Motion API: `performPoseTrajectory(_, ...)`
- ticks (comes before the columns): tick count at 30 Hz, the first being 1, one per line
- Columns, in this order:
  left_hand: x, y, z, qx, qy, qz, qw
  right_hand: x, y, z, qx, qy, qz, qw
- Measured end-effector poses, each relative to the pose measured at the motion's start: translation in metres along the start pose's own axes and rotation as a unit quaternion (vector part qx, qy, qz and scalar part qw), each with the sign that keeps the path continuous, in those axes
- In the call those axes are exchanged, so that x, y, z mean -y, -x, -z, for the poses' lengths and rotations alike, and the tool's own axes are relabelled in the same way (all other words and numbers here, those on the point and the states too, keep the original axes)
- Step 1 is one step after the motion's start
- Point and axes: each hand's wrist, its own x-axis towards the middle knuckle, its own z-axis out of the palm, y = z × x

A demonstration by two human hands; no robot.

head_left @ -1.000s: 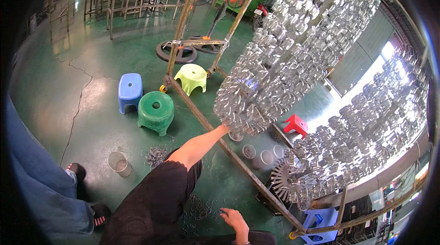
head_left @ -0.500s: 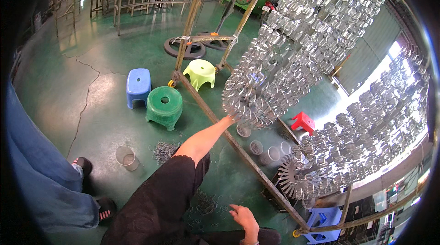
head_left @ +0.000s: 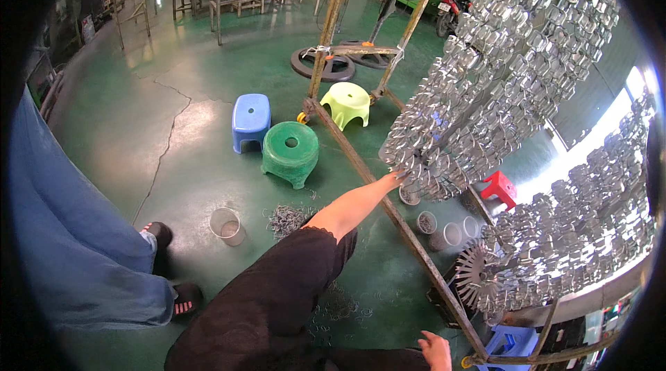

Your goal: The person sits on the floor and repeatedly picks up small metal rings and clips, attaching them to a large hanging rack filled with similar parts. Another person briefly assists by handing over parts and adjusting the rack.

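My left arm in a black sleeve reaches out to a tall hanging bundle of shiny bent metal pieces [head_left: 479,107]. My left hand [head_left: 398,176] touches the bundle's lower left edge, and its fingers are hidden among the pieces. Low in the picture, my right hand [head_left: 436,351] hangs over the floor with its fingers loosely apart and nothing visible in them. A second hanging bundle [head_left: 576,239] of similar pieces is at the right, with a round fan of flat metal blades [head_left: 473,275] at its near end.
A rusty metal frame bar [head_left: 388,208] crosses diagonally beneath my left arm. Green [head_left: 290,152], blue [head_left: 250,118] and yellow [head_left: 347,102] stools stand beyond it. A clear tub [head_left: 227,226] and a heap of small metal hooks [head_left: 286,220] lie on the floor. At left stands a person in jeans [head_left: 76,232].
The view has turned left, so the scene sits farther right. My left hand stays at the bundle's lower edge. My right hand has moved lower and to the right in the picture.
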Motion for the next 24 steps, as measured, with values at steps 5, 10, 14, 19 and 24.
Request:
performPoseTrajectory(5, 0.013, -0.007, 0.015, -0.014, -0.005, 0.009, 1.000, -0.027, 0.001, -0.007, 0.069, 0.082, -0.168, 0.980)
performPoseTrajectory(10, 0.007, -0.024, 0.027, -0.022, 0.001, 0.007, 1.000, -0.026, -0.003, -0.028, 0.109, 0.108, -0.199, 0.968)
performPoseTrajectory(14, 0.008, -0.023, 0.031, -0.023, 0.005, 0.010, 1.000, -0.023, -0.001, -0.027, 0.109, 0.090, -0.189, 0.972)
performPoseTrajectory(19, 0.010, -0.020, 0.032, -0.022, 0.011, 0.011, 1.000, -0.018, 0.003, -0.030, 0.053, 0.039, -0.117, 0.991)
performPoseTrajectory(24, 0.012, -0.016, 0.025, -0.027, 0.021, 0.007, 0.999, 0.010, -0.010, -0.026, 0.043, -0.033, -0.006, 0.999)
